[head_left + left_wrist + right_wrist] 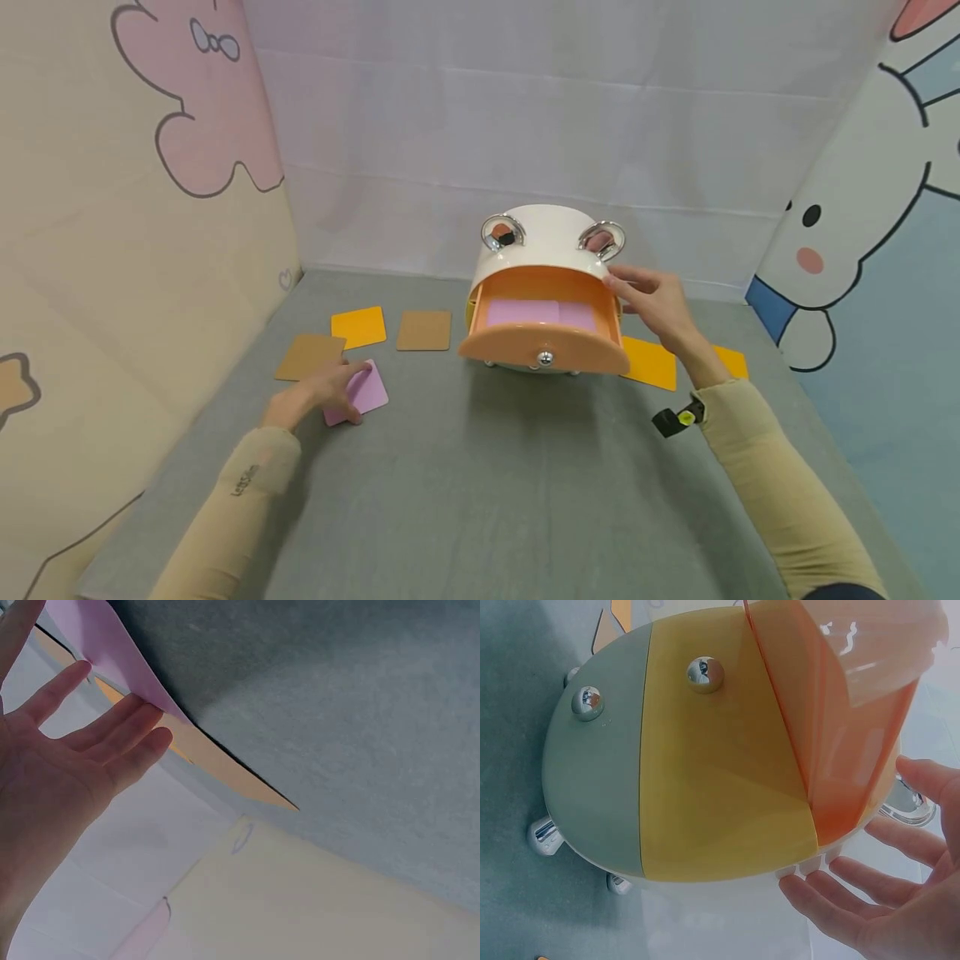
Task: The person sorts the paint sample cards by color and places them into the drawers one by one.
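A frog-like white drawer box (551, 233) with chrome ring eyes stands on the table. Its orange top drawer (543, 346) is pulled out and holds pink cards (525, 312). Below it, the yellow drawer (697, 772) and green drawer (592, 772) are closed, each with a chrome knob. My right hand (660, 307) touches the box's right side with extended fingertips, thumb at the front rim near the eye. At the left, my left hand (322, 392) spreads over a single pink card (367, 390), thumb and fingers at its edges, the fingers fairly straight.
Beyond the left hand lie a brown card (307, 354), an orange card (360, 327) and another brown card (423, 331). Orange cards (651, 364) lie right of the box, partly behind the right arm. Printed cloth walls enclose the grey table (487, 483) at back and sides.
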The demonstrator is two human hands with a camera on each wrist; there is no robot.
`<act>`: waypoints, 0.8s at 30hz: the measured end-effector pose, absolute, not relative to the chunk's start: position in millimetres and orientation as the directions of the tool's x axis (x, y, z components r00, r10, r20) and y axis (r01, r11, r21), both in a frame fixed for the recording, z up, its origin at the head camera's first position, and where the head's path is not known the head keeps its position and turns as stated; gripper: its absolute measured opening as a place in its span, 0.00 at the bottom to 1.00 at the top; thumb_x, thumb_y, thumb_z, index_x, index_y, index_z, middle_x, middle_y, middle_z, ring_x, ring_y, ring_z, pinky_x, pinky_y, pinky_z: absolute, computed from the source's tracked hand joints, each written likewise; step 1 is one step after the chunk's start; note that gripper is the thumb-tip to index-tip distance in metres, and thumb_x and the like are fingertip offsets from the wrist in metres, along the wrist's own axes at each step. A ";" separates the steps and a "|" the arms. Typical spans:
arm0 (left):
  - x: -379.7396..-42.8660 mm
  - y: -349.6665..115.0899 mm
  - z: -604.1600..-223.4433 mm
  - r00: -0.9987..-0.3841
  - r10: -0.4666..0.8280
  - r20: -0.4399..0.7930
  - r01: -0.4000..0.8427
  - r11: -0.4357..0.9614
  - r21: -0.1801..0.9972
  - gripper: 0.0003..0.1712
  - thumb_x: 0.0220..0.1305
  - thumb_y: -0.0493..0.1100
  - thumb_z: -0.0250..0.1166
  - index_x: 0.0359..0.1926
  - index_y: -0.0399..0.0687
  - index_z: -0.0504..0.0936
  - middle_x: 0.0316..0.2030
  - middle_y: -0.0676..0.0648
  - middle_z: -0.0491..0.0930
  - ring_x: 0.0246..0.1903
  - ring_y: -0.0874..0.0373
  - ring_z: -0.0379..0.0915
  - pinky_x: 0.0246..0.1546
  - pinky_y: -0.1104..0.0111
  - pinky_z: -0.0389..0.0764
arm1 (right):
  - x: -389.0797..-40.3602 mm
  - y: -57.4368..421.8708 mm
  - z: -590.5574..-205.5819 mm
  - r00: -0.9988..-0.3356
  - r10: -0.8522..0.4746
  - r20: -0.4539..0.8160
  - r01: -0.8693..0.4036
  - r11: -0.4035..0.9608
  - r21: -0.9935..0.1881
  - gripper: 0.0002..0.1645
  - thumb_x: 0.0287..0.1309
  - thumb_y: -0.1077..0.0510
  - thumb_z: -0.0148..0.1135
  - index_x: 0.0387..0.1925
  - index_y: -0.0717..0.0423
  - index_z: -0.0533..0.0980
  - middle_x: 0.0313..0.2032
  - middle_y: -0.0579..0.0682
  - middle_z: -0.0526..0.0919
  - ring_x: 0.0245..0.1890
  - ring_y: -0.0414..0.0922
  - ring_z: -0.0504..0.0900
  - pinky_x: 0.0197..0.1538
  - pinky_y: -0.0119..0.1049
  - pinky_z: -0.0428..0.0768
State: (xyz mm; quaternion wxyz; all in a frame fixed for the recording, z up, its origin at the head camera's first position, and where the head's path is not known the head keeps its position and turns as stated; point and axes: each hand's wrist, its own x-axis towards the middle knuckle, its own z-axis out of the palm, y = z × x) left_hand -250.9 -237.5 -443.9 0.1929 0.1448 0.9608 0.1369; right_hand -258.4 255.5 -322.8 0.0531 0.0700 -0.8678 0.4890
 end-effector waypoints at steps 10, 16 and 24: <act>-252.2 -236.2 -446.1 -0.897 0.359 -0.258 0.269 0.906 0.327 0.53 0.42 0.48 0.79 0.69 0.43 0.64 0.58 0.28 0.68 0.49 0.40 0.69 0.55 0.44 0.73 | -256.8 254.6 -320.8 -0.986 -0.067 0.151 -0.164 0.513 -0.842 0.33 0.64 0.41 0.57 0.63 0.54 0.72 0.61 0.60 0.76 0.50 0.42 0.80 0.42 0.25 0.82; -256.7 -228.1 -425.7 -0.891 0.425 -0.159 0.337 0.855 0.394 0.47 0.44 0.47 0.77 0.65 0.40 0.68 0.51 0.33 0.73 0.46 0.42 0.69 0.41 0.57 0.78 | -256.3 254.9 -321.5 -0.987 -0.060 0.147 -0.157 0.514 -0.843 0.32 0.63 0.41 0.57 0.63 0.53 0.73 0.61 0.60 0.76 0.49 0.41 0.80 0.45 0.31 0.84; -266.8 -207.8 -377.5 -0.877 0.474 -0.079 0.379 0.784 0.492 0.45 0.46 0.44 0.74 0.66 0.39 0.67 0.57 0.34 0.69 0.48 0.44 0.68 0.39 0.64 0.76 | -257.0 255.5 -320.3 -0.987 -0.066 0.145 -0.158 0.514 -0.843 0.33 0.63 0.41 0.57 0.64 0.53 0.72 0.61 0.60 0.76 0.49 0.39 0.79 0.43 0.28 0.83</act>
